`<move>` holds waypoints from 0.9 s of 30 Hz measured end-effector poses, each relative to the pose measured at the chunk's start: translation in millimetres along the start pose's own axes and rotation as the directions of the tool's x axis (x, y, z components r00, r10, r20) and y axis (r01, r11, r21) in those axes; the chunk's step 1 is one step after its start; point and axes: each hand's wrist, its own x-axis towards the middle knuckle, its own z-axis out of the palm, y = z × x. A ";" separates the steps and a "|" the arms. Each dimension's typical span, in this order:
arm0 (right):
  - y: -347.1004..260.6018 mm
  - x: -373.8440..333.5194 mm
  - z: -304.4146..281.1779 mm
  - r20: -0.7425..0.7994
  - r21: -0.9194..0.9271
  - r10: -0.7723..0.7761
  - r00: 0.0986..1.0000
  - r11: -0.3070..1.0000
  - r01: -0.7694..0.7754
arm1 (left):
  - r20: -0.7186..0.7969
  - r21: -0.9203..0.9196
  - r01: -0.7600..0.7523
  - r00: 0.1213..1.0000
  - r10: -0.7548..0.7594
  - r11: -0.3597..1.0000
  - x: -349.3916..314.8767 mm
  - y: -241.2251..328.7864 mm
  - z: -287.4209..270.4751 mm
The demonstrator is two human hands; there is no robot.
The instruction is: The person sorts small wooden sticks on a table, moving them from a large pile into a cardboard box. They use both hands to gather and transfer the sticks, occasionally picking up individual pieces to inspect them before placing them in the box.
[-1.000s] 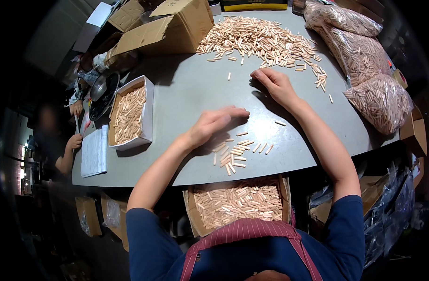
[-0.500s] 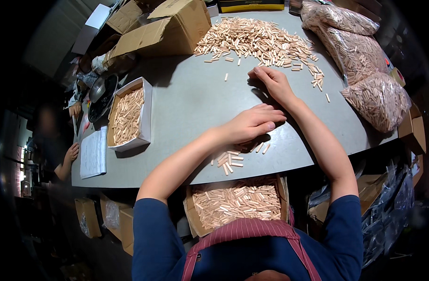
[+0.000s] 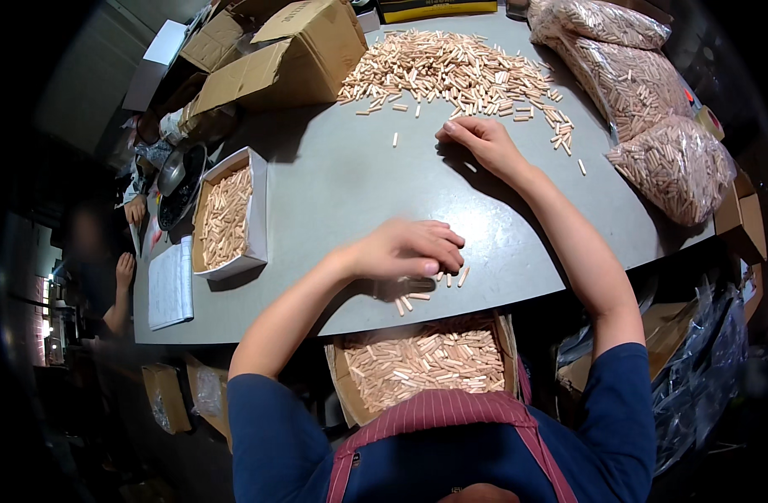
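Near the table's front edge my left hand (image 3: 411, 250), slightly blurred, hovers palm down with its fingers apart over a few short wooden dowels (image 3: 409, 302). It covers part of that little group. Farther forward and to the right, my right hand (image 3: 483, 149) rests on its side on the grey table (image 3: 342, 180). Its fingers are curled in toward the thumb, and what lies inside them is hidden. A single dowel lies just below its palm. Beyond it spreads a large pile of dowels (image 3: 451, 71). Below the table edge, a cardboard box (image 3: 338, 381) is full of dowels.
A white box (image 3: 259, 201) of dowels and a notebook (image 3: 171, 285) are at the left. Opened cardboard boxes (image 3: 317, 59) stand at the back left. Clear bags (image 3: 677, 168) packed with dowels line the right side. At the far left a co-worker's hand (image 3: 125, 268) shows.
My left hand has moved left and toward the table's front edge, away from the right hand, and is now over the small dowel group. The right hand has barely moved.
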 end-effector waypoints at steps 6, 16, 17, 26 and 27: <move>0.6 -0.8 2.2 -0.044 -0.046 -0.106 0.993 0.994 0.104 | -0.092 0.075 0.018 0.996 -0.011 0.997 -35.6 13.0 7.4; -3.9 -2.3 2.5 -0.020 -0.124 -0.108 0.994 0.987 0.105 | -0.201 0.167 0.061 0.979 -0.027 0.984 -36.3 12.0 18.9; -4.3 -2.5 2.4 -0.019 -0.116 -0.104 0.994 0.988 0.101 | -0.237 0.084 0.107 0.968 -0.084 0.991 -37.6 10.0 20.1; -3.3 -1.0 1.4 -0.011 -0.122 -0.096 0.995 0.988 0.094 | -0.311 -0.508 0.137 0.891 -0.330 0.850 -31.7 19.0 22.5; -2.2 -0.6 1.1 -0.014 -0.127 -0.100 0.995 0.987 0.097 | -0.325 -0.406 0.144 0.900 -0.290 0.902 -28.6 20.0 23.7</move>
